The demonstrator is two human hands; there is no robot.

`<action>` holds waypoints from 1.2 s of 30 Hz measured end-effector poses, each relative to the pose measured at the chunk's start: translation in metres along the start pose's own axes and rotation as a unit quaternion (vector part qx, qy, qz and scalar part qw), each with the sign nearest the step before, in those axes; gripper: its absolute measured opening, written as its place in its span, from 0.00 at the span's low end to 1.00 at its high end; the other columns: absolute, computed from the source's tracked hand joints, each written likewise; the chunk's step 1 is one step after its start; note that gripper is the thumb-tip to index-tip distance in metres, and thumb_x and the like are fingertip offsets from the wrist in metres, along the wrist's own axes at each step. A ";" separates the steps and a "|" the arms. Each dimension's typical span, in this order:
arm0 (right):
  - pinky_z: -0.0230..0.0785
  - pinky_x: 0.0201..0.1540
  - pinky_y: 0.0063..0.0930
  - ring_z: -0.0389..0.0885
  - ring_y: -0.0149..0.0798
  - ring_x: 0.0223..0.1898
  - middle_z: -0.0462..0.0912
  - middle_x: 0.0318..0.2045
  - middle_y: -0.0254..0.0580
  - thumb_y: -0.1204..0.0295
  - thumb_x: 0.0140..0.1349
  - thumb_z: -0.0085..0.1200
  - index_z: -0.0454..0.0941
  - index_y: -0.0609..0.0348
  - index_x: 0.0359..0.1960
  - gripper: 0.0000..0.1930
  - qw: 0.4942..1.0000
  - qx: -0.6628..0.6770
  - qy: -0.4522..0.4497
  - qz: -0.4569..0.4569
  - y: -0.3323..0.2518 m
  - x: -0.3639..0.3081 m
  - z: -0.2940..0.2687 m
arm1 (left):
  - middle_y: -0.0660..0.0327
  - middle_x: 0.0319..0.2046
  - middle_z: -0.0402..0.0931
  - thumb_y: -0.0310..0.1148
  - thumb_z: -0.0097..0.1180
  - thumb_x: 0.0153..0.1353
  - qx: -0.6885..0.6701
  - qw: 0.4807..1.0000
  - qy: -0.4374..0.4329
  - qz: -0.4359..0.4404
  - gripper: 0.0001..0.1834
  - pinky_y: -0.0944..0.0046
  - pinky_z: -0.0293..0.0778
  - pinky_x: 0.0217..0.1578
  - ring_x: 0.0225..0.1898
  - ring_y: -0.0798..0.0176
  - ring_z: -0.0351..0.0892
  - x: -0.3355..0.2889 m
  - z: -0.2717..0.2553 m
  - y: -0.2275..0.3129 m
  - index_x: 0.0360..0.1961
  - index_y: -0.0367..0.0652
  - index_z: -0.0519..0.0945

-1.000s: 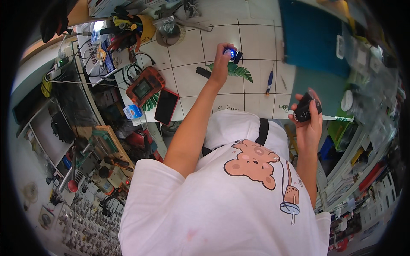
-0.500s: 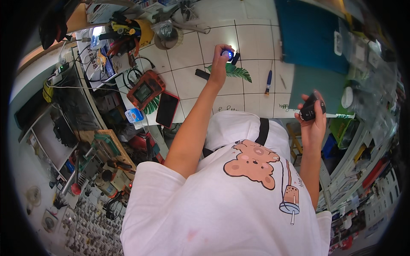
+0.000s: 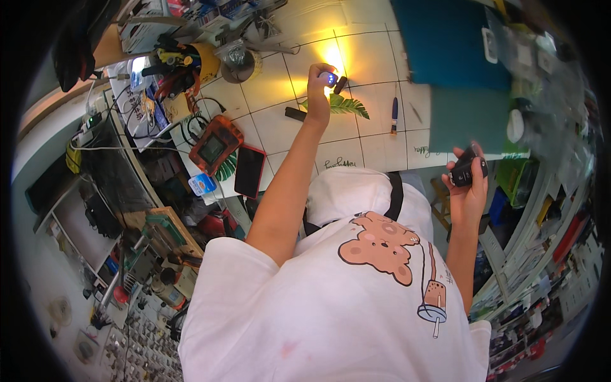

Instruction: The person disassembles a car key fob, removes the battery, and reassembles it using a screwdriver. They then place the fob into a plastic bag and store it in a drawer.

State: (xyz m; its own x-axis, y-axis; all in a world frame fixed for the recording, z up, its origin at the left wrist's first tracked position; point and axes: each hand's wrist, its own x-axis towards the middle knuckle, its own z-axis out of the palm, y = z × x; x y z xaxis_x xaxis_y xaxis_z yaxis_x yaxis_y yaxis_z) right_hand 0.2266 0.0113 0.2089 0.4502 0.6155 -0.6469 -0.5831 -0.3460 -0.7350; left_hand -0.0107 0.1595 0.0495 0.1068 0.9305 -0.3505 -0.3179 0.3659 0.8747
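Observation:
Over the far middle of the white gridded table, my left hand (image 3: 319, 92) grips a small flashlight (image 3: 330, 78) with blue lit spots on its end. Bright yellow light spreads on the tabletop around it. Just right of that hand is a short black piece (image 3: 340, 84), and a green leaf shape (image 3: 350, 107) is below it. Another black bar (image 3: 295, 114) lies to the left of the wrist. At the right, off the table's near edge, my right hand (image 3: 468, 194) is closed around a black car key fob (image 3: 468, 167), its buttons facing up.
An orange-cased device (image 3: 216, 145) with a screen and a red-edged phone (image 3: 250, 170) lie on the left, near a blue-and-white packet (image 3: 202, 184). A blue-handled tool (image 3: 394, 116) sits right of the leaf. Green (image 3: 468, 121) and blue mats (image 3: 455, 44) cover the right side.
The flashlight's small white glow has become a wide, bright yellow one. Both hands keep their holds; the view has shifted slightly.

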 end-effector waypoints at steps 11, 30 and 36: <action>0.79 0.29 0.26 0.78 0.33 0.33 0.75 0.42 0.45 0.63 0.65 0.44 0.61 0.54 0.57 0.20 0.995 0.071 0.063 -0.025 0.008 -0.045 -0.067 | 0.56 0.42 0.66 0.36 0.40 0.51 0.009 0.979 -0.203 0.001 0.16 0.60 0.59 0.53 0.47 0.60 0.64 -0.042 0.112 0.054 0.40 0.40 0.66; 0.77 0.30 0.26 0.76 0.33 0.34 0.76 0.41 0.42 0.63 0.64 0.46 0.64 0.53 0.56 0.20 0.949 0.236 0.147 -0.148 -0.075 -0.061 -0.406 | 0.57 0.42 0.65 0.43 0.42 0.56 0.011 0.911 -0.412 -0.001 0.19 0.60 0.52 0.58 0.52 0.60 0.62 -0.209 0.446 -0.053 0.42 0.41 0.63; 0.74 0.33 0.28 0.75 0.35 0.35 0.75 0.43 0.43 0.61 0.64 0.47 0.65 0.50 0.56 0.20 0.867 0.358 0.291 -0.191 -0.045 -0.108 -0.511 | 0.58 0.43 0.65 0.42 0.40 0.56 0.054 0.829 -0.552 -0.072 0.18 0.60 0.51 0.58 0.53 0.61 0.61 -0.266 0.553 -0.099 0.44 0.43 0.62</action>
State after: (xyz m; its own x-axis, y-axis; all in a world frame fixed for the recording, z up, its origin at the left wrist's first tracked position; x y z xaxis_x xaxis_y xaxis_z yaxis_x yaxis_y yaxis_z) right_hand 0.5498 -0.4015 0.2083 0.8463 0.0549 -0.5298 -0.4924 0.4598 -0.7390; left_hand 0.5133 -0.1144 0.2418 0.9524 0.3045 0.0130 -0.1462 0.4191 0.8961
